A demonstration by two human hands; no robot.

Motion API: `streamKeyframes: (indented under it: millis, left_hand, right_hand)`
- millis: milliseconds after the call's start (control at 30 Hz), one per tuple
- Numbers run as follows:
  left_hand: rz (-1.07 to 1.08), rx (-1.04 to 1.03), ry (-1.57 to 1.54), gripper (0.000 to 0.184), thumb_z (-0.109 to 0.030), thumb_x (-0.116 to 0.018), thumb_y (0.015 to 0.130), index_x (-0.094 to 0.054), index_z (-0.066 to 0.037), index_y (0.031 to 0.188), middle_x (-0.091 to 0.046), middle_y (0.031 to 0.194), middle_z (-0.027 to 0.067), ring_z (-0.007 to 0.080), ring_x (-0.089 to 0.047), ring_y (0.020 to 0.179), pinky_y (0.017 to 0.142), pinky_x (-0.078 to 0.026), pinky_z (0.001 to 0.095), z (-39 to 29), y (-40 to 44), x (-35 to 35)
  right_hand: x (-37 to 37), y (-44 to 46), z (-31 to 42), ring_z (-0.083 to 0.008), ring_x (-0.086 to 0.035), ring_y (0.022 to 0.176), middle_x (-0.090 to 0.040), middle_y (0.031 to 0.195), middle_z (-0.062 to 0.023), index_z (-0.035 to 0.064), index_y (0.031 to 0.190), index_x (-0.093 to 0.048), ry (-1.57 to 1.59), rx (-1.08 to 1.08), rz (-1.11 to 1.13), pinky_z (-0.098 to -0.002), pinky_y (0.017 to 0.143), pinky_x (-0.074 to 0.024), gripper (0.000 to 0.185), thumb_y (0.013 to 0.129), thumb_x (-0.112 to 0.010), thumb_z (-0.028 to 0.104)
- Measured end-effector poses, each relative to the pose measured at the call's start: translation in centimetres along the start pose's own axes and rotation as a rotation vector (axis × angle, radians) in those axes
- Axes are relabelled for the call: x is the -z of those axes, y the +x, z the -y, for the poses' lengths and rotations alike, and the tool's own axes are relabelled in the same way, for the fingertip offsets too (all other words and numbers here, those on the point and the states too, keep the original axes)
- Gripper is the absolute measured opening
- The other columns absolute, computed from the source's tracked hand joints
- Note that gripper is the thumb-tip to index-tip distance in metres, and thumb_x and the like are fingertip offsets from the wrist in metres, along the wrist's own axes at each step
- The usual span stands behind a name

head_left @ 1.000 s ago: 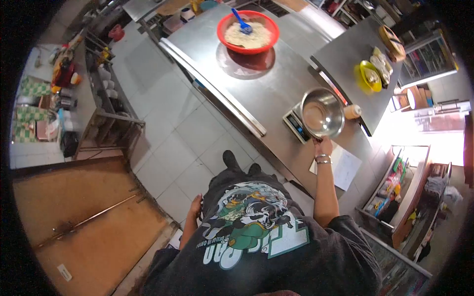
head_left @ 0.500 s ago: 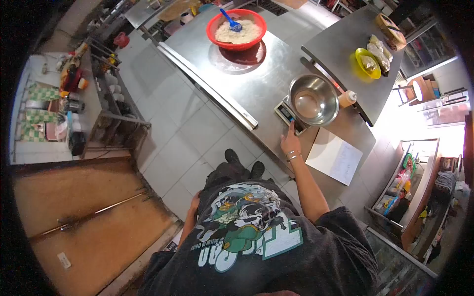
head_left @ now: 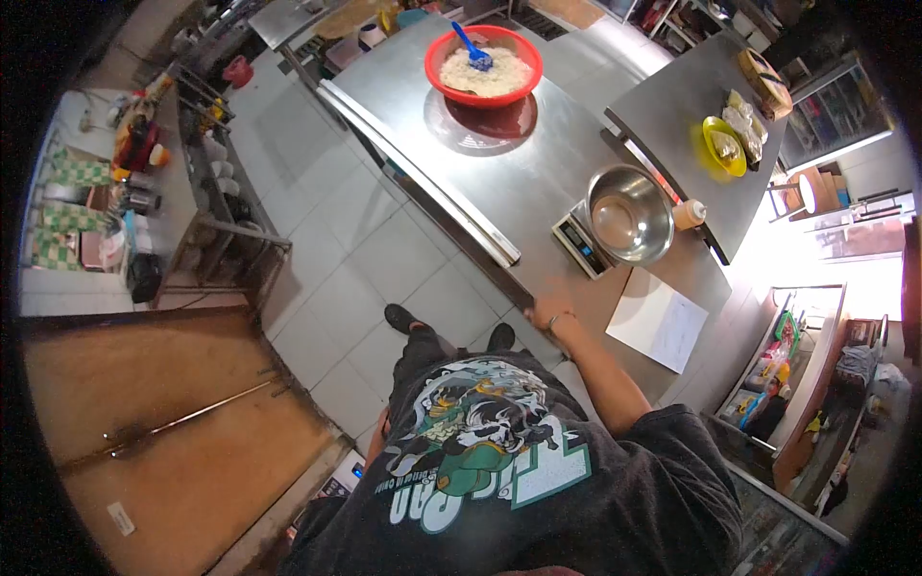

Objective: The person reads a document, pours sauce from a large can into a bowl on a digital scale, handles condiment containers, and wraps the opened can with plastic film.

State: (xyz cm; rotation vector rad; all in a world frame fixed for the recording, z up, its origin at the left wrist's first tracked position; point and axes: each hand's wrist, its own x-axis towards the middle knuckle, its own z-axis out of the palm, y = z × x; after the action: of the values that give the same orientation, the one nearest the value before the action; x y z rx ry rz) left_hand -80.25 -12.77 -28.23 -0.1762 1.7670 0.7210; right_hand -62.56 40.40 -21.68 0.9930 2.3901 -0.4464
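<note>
My right hand (head_left: 550, 313) is at the near edge of the steel table (head_left: 499, 182), a bracelet on its wrist; its fingers are blurred. Just beyond it lies a digital scale (head_left: 580, 244) with its display showing. A steel mixing bowl (head_left: 629, 217) rests on the scale and hides part of it. Beside the bowl stands a squeeze bottle (head_left: 689, 214) with a pale cap. White paper sheets (head_left: 659, 320) lie to the right of my hand. My left hand (head_left: 378, 434) is low by my side, mostly hidden by my shirt, so its fingers do not show.
Farther up the table sits a red basin (head_left: 531, 84) of white, crumbly food, with a blue scoop (head_left: 473, 48) in it. A second steel table (head_left: 663, 120) on the right carries a yellow plate (head_left: 713, 144) and bags. Wooden shelving (head_left: 216, 230) stands at left.
My right hand has drawn back from the scale to the table's near edge. One foot has stepped to the left, and the view has shifted slightly.
</note>
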Motion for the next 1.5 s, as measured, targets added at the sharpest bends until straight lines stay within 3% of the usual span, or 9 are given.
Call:
streamKeyframes:
  millis: [33,167,600,733,867,933,1000,1333,1500]
  left_hand:
    - [0.007,-0.001,-0.008,0.06,-0.038,-0.057,0.1,-0.041,-0.013,0.152,-0.057,0.138,0.0148,0.0304,-0.061,0.115,0.086,-0.053,0.0475,-0.4,0.8,0.7]
    - [0.052,-0.012,-0.015,0.059,-0.036,-0.058,0.1,-0.041,-0.014,0.152,-0.057,0.138,0.0146,0.0303,-0.061,0.115,0.086,-0.053,0.0475,-1.9,3.9,4.2]
    - [-0.208,-0.045,-0.249,0.057,-0.031,-0.058,0.1,-0.041,-0.017,0.152,-0.058,0.137,0.0141,0.0302,-0.061,0.116,0.086,-0.053,0.0474,-7.4,11.2,24.1]
    - [-0.306,-0.024,-0.478,0.057,-0.03,-0.058,0.1,-0.04,-0.017,0.152,-0.056,0.141,0.0139,0.0324,-0.061,0.118,0.087,-0.053,0.049,-6.9,10.7,27.5]
    - [-0.191,0.09,-0.637,0.076,-0.059,-0.056,0.097,-0.033,-0.018,0.156,-0.046,0.152,0.0158,0.0378,-0.052,0.129,0.102,-0.045,0.0556,-6.6,10.6,26.9]
    - [0.107,0.153,-0.755,0.077,-0.061,-0.051,0.098,-0.037,-0.009,0.154,-0.051,0.147,0.0118,0.0268,-0.056,0.125,0.1,-0.049,0.0433,-4.5,13.8,26.1]
    - [0.179,0.173,-0.697,0.079,-0.063,-0.051,0.097,-0.035,-0.01,0.155,-0.049,0.148,0.0118,0.027,-0.054,0.127,0.102,-0.047,0.0435,-5.4,13.2,25.7]
    - [0.114,0.109,-0.441,0.089,-0.07,-0.052,0.093,-0.026,-0.015,0.159,-0.039,0.156,0.0116,0.0285,-0.045,0.136,0.108,-0.041,0.0444,-27.9,14.3,36.5]
    - [0.127,0.069,-0.401,0.095,-0.074,-0.052,0.091,-0.021,-0.017,0.161,-0.034,0.16,0.0115,0.0292,-0.041,0.14,0.112,-0.037,0.0449,-43.3,13.6,41.8]
  right_hand:
    - [0.1,0.1,1.4,-0.0403,-0.066,0.111,-0.07,0.115,-0.0252,0.0014,0.127,-0.064,-0.035,0.024,0.281,-0.0482,0.095,-0.0528,0.057,0.095,-0.057,0.049]
    - [-6.6,1.2,5.4,-0.0377,-0.065,0.114,-0.07,0.118,-0.0209,0.0043,0.11,-0.074,0.013,0.095,0.543,-0.0477,0.098,-0.0503,0.053,0.095,-0.057,0.052]
    - [2.8,13.3,20.7,-0.0399,-0.063,0.113,-0.069,0.115,-0.0236,0.0042,0.115,-0.066,0.182,0.135,0.189,-0.0491,0.095,-0.0496,0.041,0.098,-0.057,0.04]
    - [5.3,17.0,26.2,-0.041,-0.064,0.111,-0.069,0.114,-0.0236,0.0028,0.116,-0.065,0.132,0.14,0.294,-0.05,0.094,-0.0503,0.04,0.098,-0.058,0.038]
    - [7.8,20.8,30.6,-0.043,-0.065,0.106,-0.07,0.111,-0.0234,0.0021,0.117,-0.064,0.117,0.222,0.282,-0.0508,0.091,-0.0515,0.039,0.097,-0.06,0.035]
    - [10.0,22.2,32.8,-0.0435,-0.066,0.105,-0.07,0.11,-0.0231,0.003,0.118,-0.064,0.067,0.219,0.298,-0.051,0.091,-0.0518,0.038,0.097,-0.061,0.034]
    - [11.7,24.1,34.8,-0.0436,-0.065,0.105,-0.07,0.109,-0.0237,0.0045,0.12,-0.064,0.06,0.252,0.298,-0.0516,0.091,-0.0513,0.038,0.098,-0.06,0.034]
    - [22.3,41.0,44.2,-0.0415,-0.067,0.103,-0.071,0.106,-0.0226,0.007,0.119,-0.066,0.156,0.425,0.145,-0.0491,0.09,-0.0529,0.031,0.096,-0.059,0.027]
    - [30.8,50.5,48.5,-0.0428,-0.068,0.088,-0.071,0.09,-0.0226,0.0077,0.102,-0.069,0.373,0.429,-0.205,-0.052,0.081,-0.0537,0.023,0.097,-0.055,0.025]
